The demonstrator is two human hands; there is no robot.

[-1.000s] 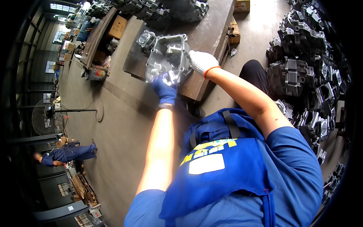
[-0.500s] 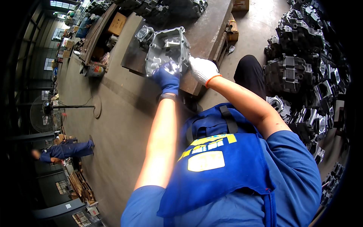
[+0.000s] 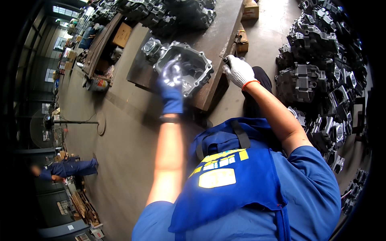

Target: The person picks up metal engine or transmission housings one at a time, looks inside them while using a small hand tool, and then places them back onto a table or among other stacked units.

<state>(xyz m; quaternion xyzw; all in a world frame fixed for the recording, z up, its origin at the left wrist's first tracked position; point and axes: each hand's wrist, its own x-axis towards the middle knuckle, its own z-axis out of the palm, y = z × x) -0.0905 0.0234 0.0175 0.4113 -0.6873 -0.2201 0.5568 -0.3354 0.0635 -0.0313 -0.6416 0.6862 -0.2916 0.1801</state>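
Observation:
A grey cast-metal housing [image 3: 204, 60], boxy and hollow with bolt lugs round its rim, rests tilted at the near end of a dark metal bench [image 3: 219, 38]. My left hand [image 3: 172, 86], in a blue glove, is at the housing's near left side and overlaps its rim. Motion smears its fingers, so their grip does not show. My right hand [image 3: 240, 71], in a white knit glove with an orange cuff, is apart from the housing, off the bench's right edge. Its fingers are closed round a small dark tool [image 3: 223, 58] whose thin tip sticks out; its kind is unclear.
More castings [image 3: 177, 16] crowd the far part of the bench. A tall heap of castings [image 3: 303, 80] stands on the floor at right. Cardboard boxes [image 3: 250, 10] sit beyond the bench. Leftward are a fan [image 3: 48, 120] and another person [image 3: 68, 168].
The housing has turned and tipped, its opening now facing more to the right. My right hand has left its side and moved right. The left hand has shifted slightly left along the rim.

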